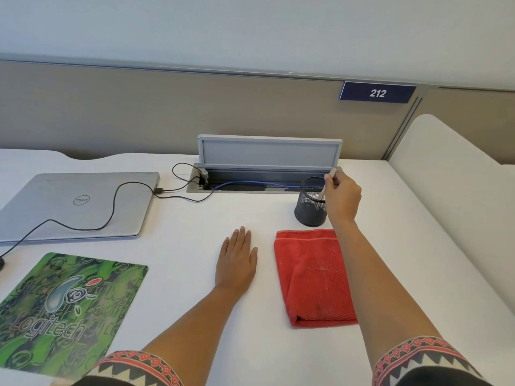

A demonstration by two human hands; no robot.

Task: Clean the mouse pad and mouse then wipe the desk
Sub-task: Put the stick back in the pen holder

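Note:
A green patterned mouse pad (67, 307) lies at the near left of the white desk (195, 246). A folded red cloth (313, 277) rests to the right of centre. My left hand (237, 260) lies flat on the desk, fingers apart, just left of the cloth. My right hand (341, 197) is at the rim of a black mesh pen cup (309, 204), pinching a thin grey stick-like tool (326, 185) whose lower end is inside the cup. A dark object (1, 261) at the left edge may be the mouse; only a sliver shows.
A closed silver laptop (80, 204) sits at the back left, with a black cable (111, 207) running across its lid to an open cable tray (264, 176) with a raised lid. A beige partition stands behind; a white divider (446, 176) borders the right side.

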